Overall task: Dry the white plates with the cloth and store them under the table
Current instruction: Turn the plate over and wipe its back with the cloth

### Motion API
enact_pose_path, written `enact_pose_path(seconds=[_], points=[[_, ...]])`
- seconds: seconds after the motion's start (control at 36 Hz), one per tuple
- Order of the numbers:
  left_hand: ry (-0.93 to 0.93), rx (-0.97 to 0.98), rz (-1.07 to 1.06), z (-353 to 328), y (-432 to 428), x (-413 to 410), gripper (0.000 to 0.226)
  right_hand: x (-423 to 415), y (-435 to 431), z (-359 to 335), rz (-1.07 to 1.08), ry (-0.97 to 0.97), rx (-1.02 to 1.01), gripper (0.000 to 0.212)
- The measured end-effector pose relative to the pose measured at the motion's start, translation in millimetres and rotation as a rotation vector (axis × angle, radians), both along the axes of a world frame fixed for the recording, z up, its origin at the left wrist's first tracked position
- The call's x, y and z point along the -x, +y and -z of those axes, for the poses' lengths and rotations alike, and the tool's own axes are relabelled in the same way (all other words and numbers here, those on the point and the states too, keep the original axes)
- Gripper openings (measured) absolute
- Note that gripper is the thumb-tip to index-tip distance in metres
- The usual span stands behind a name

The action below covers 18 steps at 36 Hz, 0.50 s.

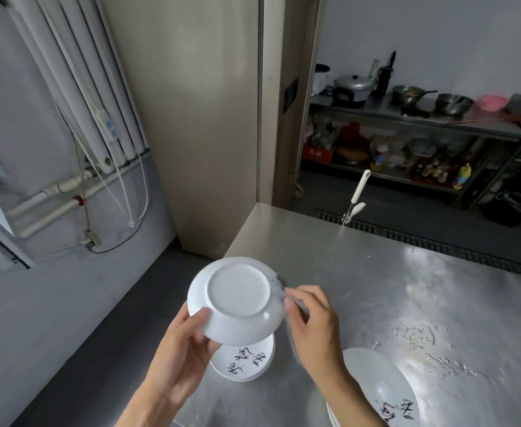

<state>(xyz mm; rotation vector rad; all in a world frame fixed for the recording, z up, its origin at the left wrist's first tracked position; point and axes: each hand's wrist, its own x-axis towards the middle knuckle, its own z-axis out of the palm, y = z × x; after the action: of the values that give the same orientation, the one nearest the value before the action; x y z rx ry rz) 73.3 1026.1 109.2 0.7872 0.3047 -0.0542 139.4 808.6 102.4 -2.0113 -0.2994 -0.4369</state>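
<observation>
A white plate (237, 298) is held bottom up above the table's near left corner. My left hand (185, 343) grips its near rim, thumb on the underside. My right hand (311, 322) pinches a grey cloth (296, 306), blurred and mostly hidden by the fingers, against the plate's right rim. Below the held plate a small stack of white plates (247, 360) with black writing lies on the steel table (376, 272). Another white plate (379, 386) with black writing sits at the near right, partly behind my right forearm.
A white-handled tool (358, 195) stands up at the table's far edge. Water streaks mark the table top on the right. Bare floor lies left of the table. Across the aisle a steel shelf (422, 118) carries pots and bowls.
</observation>
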Motion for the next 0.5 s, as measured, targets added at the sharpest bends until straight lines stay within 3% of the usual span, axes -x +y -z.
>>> enact_pose_path(seconds=[0.14, 0.28, 0.42, 0.5], points=[[-0.029, 0.017, -0.055, -6.6, -12.2, -3.2, 0.039, 20.5, 14.9, -1.4, -0.275, -0.167, 0.129, 0.020], [-0.013, 0.002, -0.140, -4.3, -25.7, -2.3, 0.044, 10.4, 13.1, 3.0, 0.018, -0.021, 0.039, 0.024], [0.007, -0.010, -0.153, -4.4, -30.1, -0.1, 0.042, 34.8, 27.0, 2.5, -0.348, -0.274, 0.266, 0.034], [0.018, -0.030, -0.181, -5.2, -31.1, 1.9, 0.048, 29.2, 19.2, -1.3, -0.347, -0.351, 0.462, 0.057]])
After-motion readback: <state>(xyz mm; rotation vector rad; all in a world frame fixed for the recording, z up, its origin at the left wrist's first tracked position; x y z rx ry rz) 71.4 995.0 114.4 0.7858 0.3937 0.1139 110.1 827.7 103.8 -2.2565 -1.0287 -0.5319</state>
